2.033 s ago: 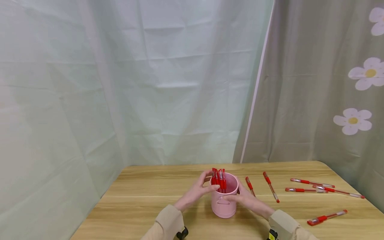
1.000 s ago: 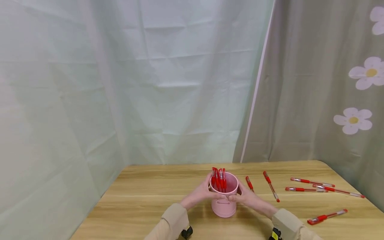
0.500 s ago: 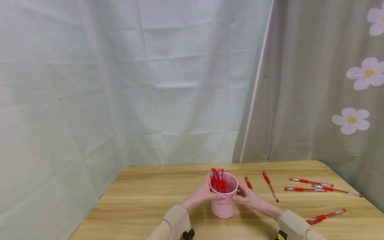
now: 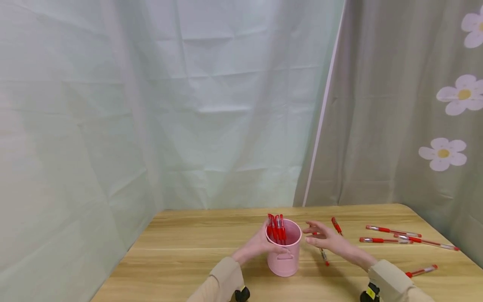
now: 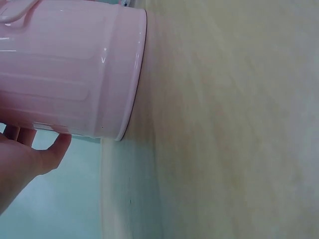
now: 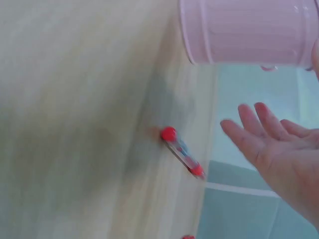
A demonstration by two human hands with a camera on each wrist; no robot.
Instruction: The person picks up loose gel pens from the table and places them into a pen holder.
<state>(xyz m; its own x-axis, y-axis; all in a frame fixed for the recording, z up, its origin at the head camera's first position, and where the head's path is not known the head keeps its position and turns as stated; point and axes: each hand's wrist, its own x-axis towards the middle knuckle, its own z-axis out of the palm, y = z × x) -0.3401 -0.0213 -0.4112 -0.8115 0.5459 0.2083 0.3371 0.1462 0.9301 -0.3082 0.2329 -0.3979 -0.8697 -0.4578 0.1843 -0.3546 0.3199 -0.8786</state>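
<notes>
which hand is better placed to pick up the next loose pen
Probably the right: the right hand holds nothing, its fingers are apart, and it is close to the nearest loose pen, with the other loose pens also on that side. The left hand grips the pink cup.

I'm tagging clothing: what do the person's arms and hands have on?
The left sleeve and right sleeve are long and beige, with broad cuffs. A small black device sits by each cuff, the right one showing a yellow patch. The left hand and right hand wear no gloves.
</notes>
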